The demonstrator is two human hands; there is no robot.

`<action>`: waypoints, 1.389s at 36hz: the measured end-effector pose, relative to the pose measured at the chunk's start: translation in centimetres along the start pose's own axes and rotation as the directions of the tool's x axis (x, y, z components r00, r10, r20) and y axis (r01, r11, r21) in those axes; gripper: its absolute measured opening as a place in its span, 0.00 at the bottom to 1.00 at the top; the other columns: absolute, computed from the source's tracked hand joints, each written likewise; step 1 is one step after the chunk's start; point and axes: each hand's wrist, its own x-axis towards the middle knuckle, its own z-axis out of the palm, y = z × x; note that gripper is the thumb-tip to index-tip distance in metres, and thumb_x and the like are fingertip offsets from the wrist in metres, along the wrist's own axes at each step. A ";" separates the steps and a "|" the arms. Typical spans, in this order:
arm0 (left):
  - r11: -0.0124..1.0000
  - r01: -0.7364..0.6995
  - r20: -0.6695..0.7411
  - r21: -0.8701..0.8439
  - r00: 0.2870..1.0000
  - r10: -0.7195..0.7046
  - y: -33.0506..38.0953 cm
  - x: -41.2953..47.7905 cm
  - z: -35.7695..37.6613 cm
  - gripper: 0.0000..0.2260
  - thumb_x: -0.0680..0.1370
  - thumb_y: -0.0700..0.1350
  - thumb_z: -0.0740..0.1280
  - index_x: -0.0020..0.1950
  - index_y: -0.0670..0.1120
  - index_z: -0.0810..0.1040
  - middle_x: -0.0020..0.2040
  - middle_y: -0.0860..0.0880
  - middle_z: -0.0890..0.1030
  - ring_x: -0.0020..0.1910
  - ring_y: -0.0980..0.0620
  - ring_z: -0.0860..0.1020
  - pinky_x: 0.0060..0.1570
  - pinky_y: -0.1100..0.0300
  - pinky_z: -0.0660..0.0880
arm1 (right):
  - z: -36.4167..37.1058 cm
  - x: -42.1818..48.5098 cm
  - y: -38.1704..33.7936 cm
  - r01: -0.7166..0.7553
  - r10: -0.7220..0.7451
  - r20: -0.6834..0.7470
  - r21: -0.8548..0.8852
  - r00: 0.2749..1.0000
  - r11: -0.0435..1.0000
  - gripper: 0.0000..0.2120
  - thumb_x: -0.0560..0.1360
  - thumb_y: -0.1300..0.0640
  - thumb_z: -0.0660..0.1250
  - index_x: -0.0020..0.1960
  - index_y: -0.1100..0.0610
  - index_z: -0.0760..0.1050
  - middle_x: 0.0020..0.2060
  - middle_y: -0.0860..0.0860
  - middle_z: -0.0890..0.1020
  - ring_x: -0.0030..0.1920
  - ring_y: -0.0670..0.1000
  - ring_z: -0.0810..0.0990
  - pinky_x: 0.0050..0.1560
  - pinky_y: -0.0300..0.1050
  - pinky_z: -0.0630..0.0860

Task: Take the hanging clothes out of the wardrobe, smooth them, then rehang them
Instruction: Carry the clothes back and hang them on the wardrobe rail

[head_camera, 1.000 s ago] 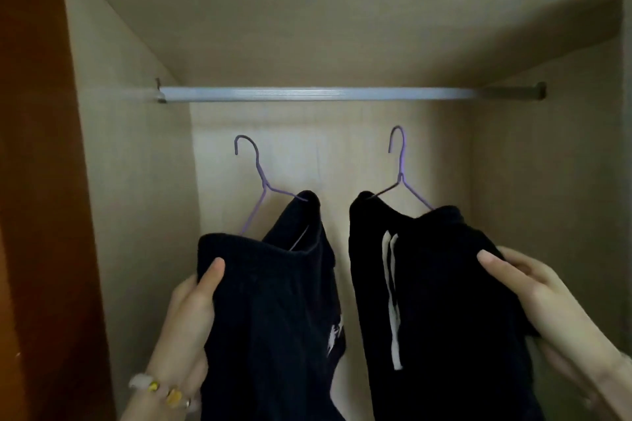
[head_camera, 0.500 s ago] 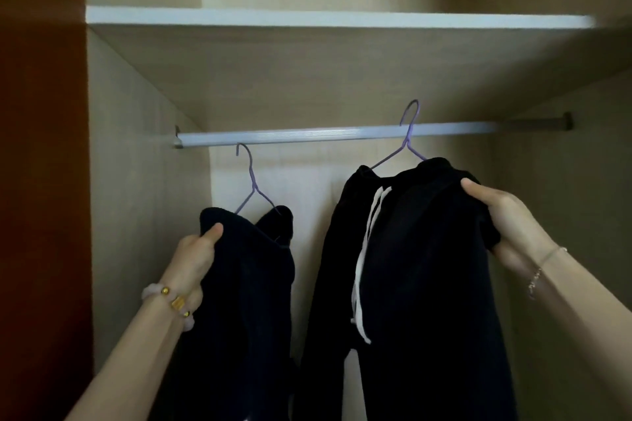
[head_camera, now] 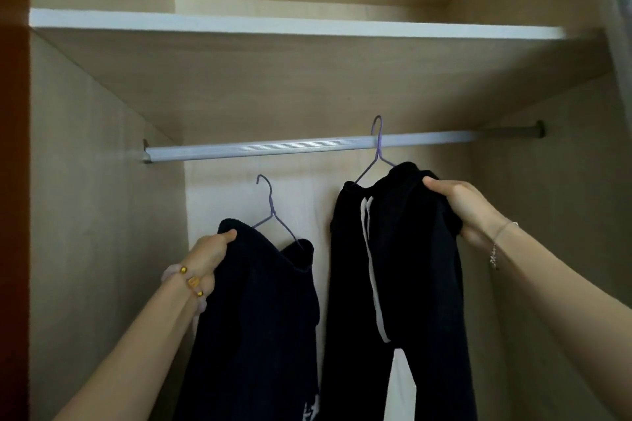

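**Dark soft clothes, one hanger hooked, one not yet**

Black fabric, limp and light by the look of it; likely to sag and slide off thin wire unless gripped at the shoulder over the hanger. Left hand [head_camera: 208, 256], at 8 o'clock, fingers pinched on the dark top [head_camera: 260, 318]; its purple hanger [head_camera: 273, 212] hangs free below the rail [head_camera: 273, 150]. Right hand [head_camera: 461, 208], at 3 o'clock, fingers clamped on the dark trousers [head_camera: 403, 284] with white drawstrings [head_camera: 371, 267]; their hanger [head_camera: 378, 147] sits hooked over the rail at 12 o'clock. Shelf [head_camera: 294, 24] farthest up.
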 end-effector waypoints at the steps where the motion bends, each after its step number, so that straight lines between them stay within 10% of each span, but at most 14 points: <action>1: 1.000 0.001 0.007 -0.002 1.000 -0.001 0.5 0.3 0.1 0.25 0.78 0.51 0.62 0.66 0.33 0.69 0.61 0.37 0.76 0.58 0.38 0.75 0.59 0.51 0.72 | 0.1 0.2 0.1 0.000 0.000 0.008 -0.023 1.000 1.000 0.15 0.76 0.55 0.64 0.54 0.67 0.78 0.48 0.59 0.83 0.42 0.53 0.83 0.40 0.39 0.80; 10: 0.985 -0.130 0.018 -0.114 0.991 0.133 5.6 2.0 0.8 0.22 0.80 0.49 0.60 0.67 0.35 0.68 0.61 0.40 0.76 0.52 0.43 0.75 0.51 0.55 0.72 | -0.3 1.3 1.1 0.013 -0.006 0.074 -0.089 0.997 0.996 0.11 0.76 0.56 0.65 0.38 0.60 0.78 0.28 0.51 0.84 0.28 0.46 0.83 0.26 0.32 0.74; 21: 0.951 -0.173 0.025 -0.254 0.982 0.185 2.5 -0.6 0.4 0.18 0.79 0.53 0.60 0.60 0.40 0.75 0.48 0.44 0.80 0.47 0.45 0.78 0.39 0.56 0.74 | -1.5 0.3 2.8 0.002 0.004 0.038 -0.168 0.999 0.986 0.10 0.75 0.54 0.66 0.39 0.59 0.79 0.31 0.52 0.84 0.30 0.48 0.83 0.30 0.36 0.76; 41: 0.963 -0.264 -0.326 -0.060 0.917 0.231 -0.9 -2.6 -3.7 0.20 0.79 0.48 0.62 0.66 0.38 0.70 0.61 0.40 0.76 0.58 0.40 0.76 0.56 0.52 0.73 | -2.6 0.3 3.1 0.060 -0.292 -0.197 -0.728 0.936 0.683 0.14 0.77 0.52 0.61 0.49 0.63 0.76 0.44 0.59 0.80 0.48 0.58 0.79 0.45 0.48 0.73; 47: 0.927 -0.369 -0.351 0.066 0.861 0.368 -2.1 -4.5 -3.9 0.06 0.77 0.45 0.64 0.39 0.48 0.75 0.41 0.45 0.77 0.52 0.39 0.78 0.46 0.55 0.72 | -3.7 -1.5 4.6 0.120 -0.258 -0.143 -0.610 0.956 0.784 0.14 0.75 0.50 0.65 0.56 0.58 0.75 0.48 0.52 0.79 0.48 0.51 0.78 0.46 0.43 0.73; 50: 0.895 -0.416 -0.347 0.162 0.825 0.446 -4.1 -5.6 -3.8 0.04 0.76 0.45 0.64 0.48 0.46 0.77 0.46 0.45 0.78 0.53 0.42 0.77 0.54 0.51 0.74 | -4.6 -3.1 6.0 0.108 -0.192 -0.115 -0.510 0.975 0.854 0.12 0.75 0.52 0.66 0.56 0.57 0.74 0.50 0.51 0.79 0.47 0.49 0.78 0.45 0.40 0.74</action>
